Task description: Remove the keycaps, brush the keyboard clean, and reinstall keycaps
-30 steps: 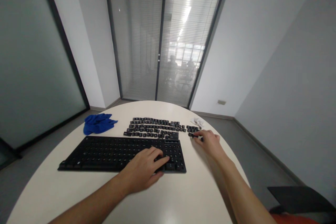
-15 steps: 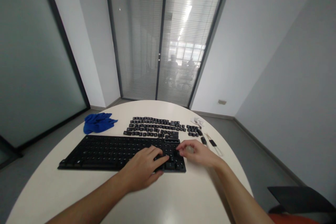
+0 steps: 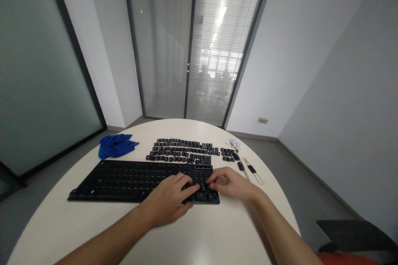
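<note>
A black keyboard (image 3: pixel 118 180) lies along the near part of the table, most of its key posts bare. My left hand (image 3: pixel 172 196) rests over its right half, fingers stretched out, the index fingertip at the number pad. From the right side my right hand (image 3: pixel 231 183) reaches to the same pad, thumb and index pinched on a small black keycap that the fingers mostly hide. Loose black keycaps (image 3: pixel 178 150) lie in rows behind the keyboard, with a smaller group (image 3: pixel 228 154) to their right.
A crumpled blue cloth (image 3: pixel 117 146) lies at the back left of the round white table (image 3: pixel 199 238). At the right are a wire keycap puller (image 3: pixel 253 169), a small black piece (image 3: pixel 240 166) and crumpled white tissue (image 3: pixel 235 144). A black chair (image 3: pixel 357 234) stands at the lower right.
My right hand's fingertips have moved slightly left and down onto the number pad. My left hand has stayed in place.
</note>
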Action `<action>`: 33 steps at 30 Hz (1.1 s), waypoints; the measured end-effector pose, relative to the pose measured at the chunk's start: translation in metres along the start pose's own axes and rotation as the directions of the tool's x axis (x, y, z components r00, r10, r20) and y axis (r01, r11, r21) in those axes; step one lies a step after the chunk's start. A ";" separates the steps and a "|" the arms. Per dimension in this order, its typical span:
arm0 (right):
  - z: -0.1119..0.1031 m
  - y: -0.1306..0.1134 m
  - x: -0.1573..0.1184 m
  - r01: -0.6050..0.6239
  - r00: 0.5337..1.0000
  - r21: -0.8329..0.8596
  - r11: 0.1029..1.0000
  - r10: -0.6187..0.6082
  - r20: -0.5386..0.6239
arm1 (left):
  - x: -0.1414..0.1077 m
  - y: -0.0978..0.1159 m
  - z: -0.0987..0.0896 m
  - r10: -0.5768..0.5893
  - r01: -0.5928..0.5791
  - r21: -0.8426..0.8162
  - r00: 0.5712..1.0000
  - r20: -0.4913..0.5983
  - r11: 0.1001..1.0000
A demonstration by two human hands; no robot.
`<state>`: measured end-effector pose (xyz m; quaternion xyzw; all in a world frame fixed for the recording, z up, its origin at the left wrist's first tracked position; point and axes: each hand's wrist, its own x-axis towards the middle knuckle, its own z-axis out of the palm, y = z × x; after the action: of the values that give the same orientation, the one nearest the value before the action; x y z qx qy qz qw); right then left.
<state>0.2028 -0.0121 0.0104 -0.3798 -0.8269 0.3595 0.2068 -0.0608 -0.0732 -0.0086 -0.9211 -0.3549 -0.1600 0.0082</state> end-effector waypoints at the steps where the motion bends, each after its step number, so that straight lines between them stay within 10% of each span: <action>1: 0.000 0.000 0.000 0.010 1.000 -0.007 1.000 -0.010 0.000 | 0.000 0.000 0.000 0.001 -0.001 0.001 1.000 0.001 1.000; 21: 0.004 -0.002 0.001 0.058 0.998 0.036 0.998 -0.059 0.030 | -0.001 0.000 0.001 0.013 -0.013 0.015 0.999 -0.030 1.000; 33: 0.008 0.010 0.006 -0.144 0.989 0.079 0.986 0.141 0.047 | -0.001 -0.001 -0.001 0.016 -0.016 0.007 1.000 -0.003 1.000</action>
<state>0.1990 -0.0058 -0.0020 -0.4217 -0.7861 0.4149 0.1792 -0.0623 -0.0735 -0.0081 -0.9237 -0.3480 -0.1600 0.0131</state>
